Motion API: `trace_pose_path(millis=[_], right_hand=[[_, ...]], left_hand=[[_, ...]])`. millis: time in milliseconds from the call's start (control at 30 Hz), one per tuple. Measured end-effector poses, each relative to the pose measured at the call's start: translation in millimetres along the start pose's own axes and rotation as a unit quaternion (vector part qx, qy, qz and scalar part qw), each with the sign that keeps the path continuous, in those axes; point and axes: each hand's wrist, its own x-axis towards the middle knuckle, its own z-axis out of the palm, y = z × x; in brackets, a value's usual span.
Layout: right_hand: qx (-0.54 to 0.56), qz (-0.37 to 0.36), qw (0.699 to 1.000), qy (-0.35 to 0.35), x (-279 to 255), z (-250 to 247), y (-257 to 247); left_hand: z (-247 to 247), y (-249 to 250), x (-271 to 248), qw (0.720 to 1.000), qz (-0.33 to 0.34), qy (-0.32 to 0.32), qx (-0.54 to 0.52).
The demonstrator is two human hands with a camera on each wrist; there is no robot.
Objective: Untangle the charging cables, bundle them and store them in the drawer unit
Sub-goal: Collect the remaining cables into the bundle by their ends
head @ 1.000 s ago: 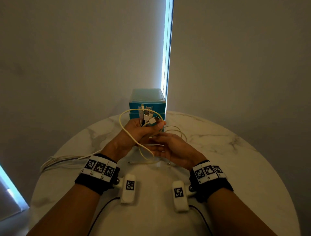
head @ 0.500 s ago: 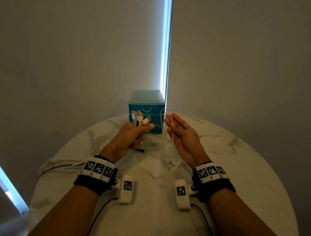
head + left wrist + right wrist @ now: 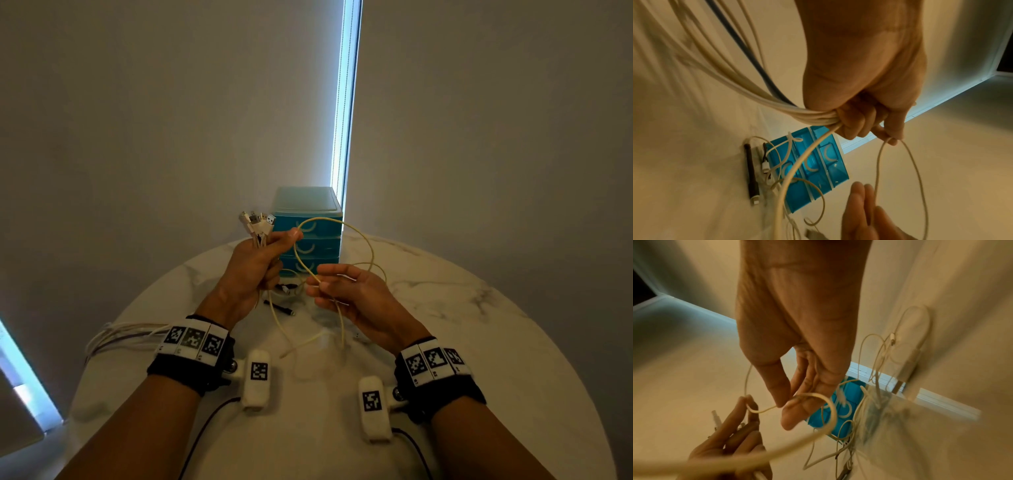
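My left hand [image 3: 255, 263] [image 3: 869, 116] grips a bundle of white charging cables [image 3: 813, 116]; their plugs [image 3: 257, 221] stick up above the fist. Its thumb and forefinger also pinch a thin cream cable [image 3: 356, 236] [image 3: 914, 170] that arcs over to my right hand [image 3: 346, 291] [image 3: 789, 395]. My right hand pinches that same cable between thumb and forefinger, fingers loosely curled. The teal drawer unit [image 3: 310, 219] [image 3: 813, 167] [image 3: 844, 404] stands behind both hands, its three drawers closed. Loose cables [image 3: 291, 291] [image 3: 875, 374] lie on the table in front of it.
The round white marble table [image 3: 479, 342] holds everything. The gripped cables trail off the table's left edge [image 3: 113, 337]. A black plug end [image 3: 279, 308] [image 3: 752, 177] lies near the drawer unit. A wall and a bright window slit [image 3: 346, 102] stand behind.
Both hands have risen off the table. The left hand lifted the bundle higher; the right hand, flat half a second ago, now pinches the cream cable, which forms a raised loop between the hands.
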Motion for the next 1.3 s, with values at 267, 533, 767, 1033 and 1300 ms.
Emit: trace_pose_path(millis=[267,533,767,1033,1300], right_hand=[[-0.021,-0.067,0.991,0.113,0,16,-24],[0.007,-0.180,0.966,0.186,25,28,-56],[0.345,-0.270,0.789,0.430,31,-23,-104],[-0.010,-0.013,0.999,0.042,127,161,-85],[-0.139,0.026,0.987,-0.074,81,116,-51]], left_hand=[[3,6,-1,0.993,0.039,0.073,0.078],[11,37,-10,0.982,0.042,0.042,0.180],[-50,101,-24,0.981,0.104,0.158,0.049],[-83,169,-59,0.921,0.235,0.303,-0.070],[-75,151,-38,0.927,0.220,0.296,0.063]])
